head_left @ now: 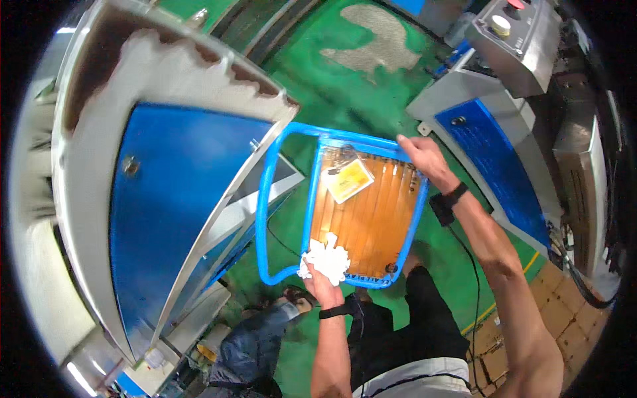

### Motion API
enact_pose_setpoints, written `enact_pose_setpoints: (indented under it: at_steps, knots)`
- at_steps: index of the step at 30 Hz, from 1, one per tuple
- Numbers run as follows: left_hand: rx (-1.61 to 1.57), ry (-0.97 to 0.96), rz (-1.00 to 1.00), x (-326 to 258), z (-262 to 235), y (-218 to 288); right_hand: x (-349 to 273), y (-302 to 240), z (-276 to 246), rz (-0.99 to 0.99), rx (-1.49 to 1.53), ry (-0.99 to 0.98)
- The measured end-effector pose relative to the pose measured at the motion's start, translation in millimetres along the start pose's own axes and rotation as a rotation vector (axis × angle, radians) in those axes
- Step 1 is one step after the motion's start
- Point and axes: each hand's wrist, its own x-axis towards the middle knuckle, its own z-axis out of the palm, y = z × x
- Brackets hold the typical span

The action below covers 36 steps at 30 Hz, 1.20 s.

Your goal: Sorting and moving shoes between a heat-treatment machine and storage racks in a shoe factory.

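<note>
In front of me I see what looks like a folding chair [371,225], with a blue tube frame and a panel of brown wood-like slats. My right hand [428,159] is closed on the frame's far right corner. A crumpled bundle of white cloth [326,257] is held in my left hand [323,286], against the chair's near left edge; its fingers are partly hidden under the bundle. Near the panel's far left corner lies a yellow-and-white card [350,180], with clear plastic film beside it.
A grey-white cabinet with a blue door [186,212] stands close on the left. At the right is a machine with a blue panel [494,166] and a button box [517,40]. A black cable [476,278] hangs near my right arm. Another person's leg [255,341] is at lower left.
</note>
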Motion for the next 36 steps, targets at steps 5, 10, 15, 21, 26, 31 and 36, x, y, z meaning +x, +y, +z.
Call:
enact_pose_setpoints:
  at_steps: [5,10,15,21,26,31,36]
  knots:
    - [-0.076,0.01,-0.01,1,-5,17,6,-71,1,-0.06,-0.025,0.002]
    - [-0.103,-0.1,-0.053,-17,3,34,13,-100,-2,-0.149,-0.103,0.105]
    - [-0.115,-0.07,-0.008,-24,6,49,17,-143,3,-0.228,-0.188,0.088]
    - [-0.33,-0.097,0.048,-41,13,70,6,-188,-4,-0.238,-0.194,0.072]
    - [-0.335,-0.177,0.0,-36,1,58,-8,-153,-9,-0.292,0.018,0.292]
    - [-0.195,-0.126,-0.029,-37,-49,90,-73,-144,16,-0.036,0.185,0.207]
    - [0.245,0.135,0.113,-56,-99,135,-79,-146,22,0.116,0.374,0.144]
